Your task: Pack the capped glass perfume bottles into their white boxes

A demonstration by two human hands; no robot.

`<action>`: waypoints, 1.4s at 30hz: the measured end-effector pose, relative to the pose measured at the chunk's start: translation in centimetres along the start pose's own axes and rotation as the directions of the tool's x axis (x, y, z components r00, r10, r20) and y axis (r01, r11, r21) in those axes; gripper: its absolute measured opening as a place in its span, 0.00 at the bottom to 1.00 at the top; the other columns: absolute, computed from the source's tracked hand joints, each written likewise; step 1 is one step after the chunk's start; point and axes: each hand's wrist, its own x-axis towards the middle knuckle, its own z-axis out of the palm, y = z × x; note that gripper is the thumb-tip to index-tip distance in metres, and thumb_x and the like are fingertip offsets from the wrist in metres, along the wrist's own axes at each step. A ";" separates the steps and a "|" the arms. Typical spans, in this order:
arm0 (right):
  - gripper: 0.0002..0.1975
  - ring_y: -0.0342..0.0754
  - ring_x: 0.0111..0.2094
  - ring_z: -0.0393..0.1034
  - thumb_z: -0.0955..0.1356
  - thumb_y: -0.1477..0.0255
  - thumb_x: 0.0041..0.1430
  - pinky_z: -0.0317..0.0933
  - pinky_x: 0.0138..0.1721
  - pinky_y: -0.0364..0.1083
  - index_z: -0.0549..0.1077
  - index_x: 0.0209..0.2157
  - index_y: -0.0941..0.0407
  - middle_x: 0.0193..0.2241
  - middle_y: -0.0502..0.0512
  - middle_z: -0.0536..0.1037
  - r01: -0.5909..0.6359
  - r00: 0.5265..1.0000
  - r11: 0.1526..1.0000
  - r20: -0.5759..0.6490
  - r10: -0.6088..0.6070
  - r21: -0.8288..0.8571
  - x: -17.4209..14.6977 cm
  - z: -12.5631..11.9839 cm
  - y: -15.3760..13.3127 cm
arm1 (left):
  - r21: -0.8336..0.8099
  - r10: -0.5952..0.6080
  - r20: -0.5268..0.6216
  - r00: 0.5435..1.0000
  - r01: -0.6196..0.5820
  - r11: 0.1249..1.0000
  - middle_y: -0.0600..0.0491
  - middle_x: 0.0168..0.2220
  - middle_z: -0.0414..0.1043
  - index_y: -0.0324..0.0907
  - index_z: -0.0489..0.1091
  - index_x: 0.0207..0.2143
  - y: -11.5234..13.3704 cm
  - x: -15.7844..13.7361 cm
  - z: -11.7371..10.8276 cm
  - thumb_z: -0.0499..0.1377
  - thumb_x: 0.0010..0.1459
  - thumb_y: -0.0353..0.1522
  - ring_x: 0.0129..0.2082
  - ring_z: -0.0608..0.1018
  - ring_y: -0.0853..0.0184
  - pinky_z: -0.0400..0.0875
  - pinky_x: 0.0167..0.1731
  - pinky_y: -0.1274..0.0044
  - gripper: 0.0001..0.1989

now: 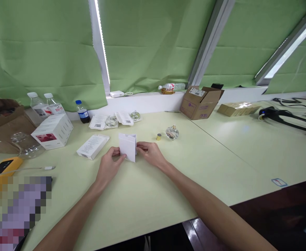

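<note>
Between my two hands a folded piece of white card (127, 146) stands upright on the table. My left hand (110, 163) pinches its left edge, thumb on the near face. At the right edge, the fingers of my right hand (150, 153) close on the card, partly hidden behind it. Just beyond my right hand are a small gold cap (158, 136) and a round clear glass bottle (172, 132) with a gold neck. To the left of the card lies a flat white printed box (93, 146).
Two blister packs (98, 122) (128, 118) lie farther back. White boxes (53, 131), a clear jar (26, 144) and bottles (83, 111) stand left. An open cardboard box (201, 102), a gold box (238, 108) and a black stand (288, 116) are right.
</note>
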 end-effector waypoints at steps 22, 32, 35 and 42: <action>0.12 0.51 0.38 0.73 0.64 0.67 0.56 0.69 0.39 0.46 0.78 0.34 0.58 0.31 0.52 0.80 0.001 0.991 1.000 0.135 -0.005 0.029 -0.3 0.4 -0.4 | 0.125 -0.003 -0.027 1.000 0.006 0.992 0.48 0.40 0.76 0.41 0.70 0.46 0.2 0.3 -0.8 0.57 0.53 0.40 0.39 0.77 0.60 0.68 0.41 0.69 0.19; 0.13 0.49 0.37 0.75 0.64 0.67 0.58 0.70 0.39 0.46 0.74 0.42 0.57 0.35 0.55 0.79 0.040 0.994 0.999 0.102 -0.038 -0.016 -0.1 0.2 0.0 | 0.010 0.014 0.033 0.999 -0.014 1.000 0.50 0.44 0.75 0.43 0.70 0.46 0.4 0.4 -1.0 0.58 0.54 0.42 0.43 0.76 0.62 0.68 0.45 0.71 0.19; 0.17 0.50 0.39 0.75 0.65 0.66 0.57 0.72 0.38 0.47 0.70 0.48 0.57 0.40 0.58 0.78 0.052 0.996 0.998 0.069 -0.049 -0.046 -0.2 0.3 0.0 | -0.012 0.012 0.055 0.998 -0.011 1.000 0.51 0.43 0.75 0.43 0.71 0.44 0.6 0.4 -1.0 0.58 0.54 0.42 0.43 0.76 0.62 0.69 0.44 0.72 0.18; 0.28 0.51 0.48 0.70 0.65 0.66 0.58 0.70 0.44 0.51 0.58 0.59 0.51 0.49 0.56 0.74 0.167 0.982 0.985 -0.081 -0.171 -0.051 -0.4 0.2 -0.7 | 0.035 0.017 0.089 0.996 -0.020 0.999 0.52 0.43 0.76 0.43 0.71 0.43 1.0 0.4 -1.2 0.58 0.54 0.42 0.41 0.76 0.62 0.69 0.43 0.71 0.17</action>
